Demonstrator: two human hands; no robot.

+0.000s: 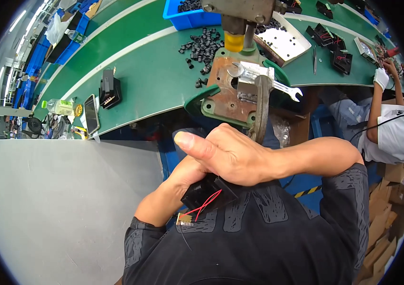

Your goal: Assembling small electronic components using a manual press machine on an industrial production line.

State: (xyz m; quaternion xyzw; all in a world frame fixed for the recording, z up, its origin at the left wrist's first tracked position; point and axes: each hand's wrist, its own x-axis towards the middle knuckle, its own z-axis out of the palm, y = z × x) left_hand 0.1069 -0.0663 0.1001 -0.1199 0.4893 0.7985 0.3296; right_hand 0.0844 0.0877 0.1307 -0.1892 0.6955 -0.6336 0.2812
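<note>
In front of my chest, my right hand (237,159) crosses over my left hand (187,172). The right thumb sticks out to the left; its other fingers are hidden. A black plastic housing (204,195) sits tilted right under the hands, against my left palm, which seems to hold it. The left fingers are covered. Two red wires (206,205) run out of the housing to a small circuit board (184,219) that hangs against my dark shirt. Just beyond the hands stands a green, rusty press (230,107) with a yellow collar (233,42) on its ram.
A wrench (285,89) and a clamp (260,109) lie on the press base. Small black parts (204,45) are scattered beside a blue bin (195,20) and a white tray (289,45). At left are another housing (110,89), a phone (91,114) and a bottle (59,107). A co-worker (391,123) sits right.
</note>
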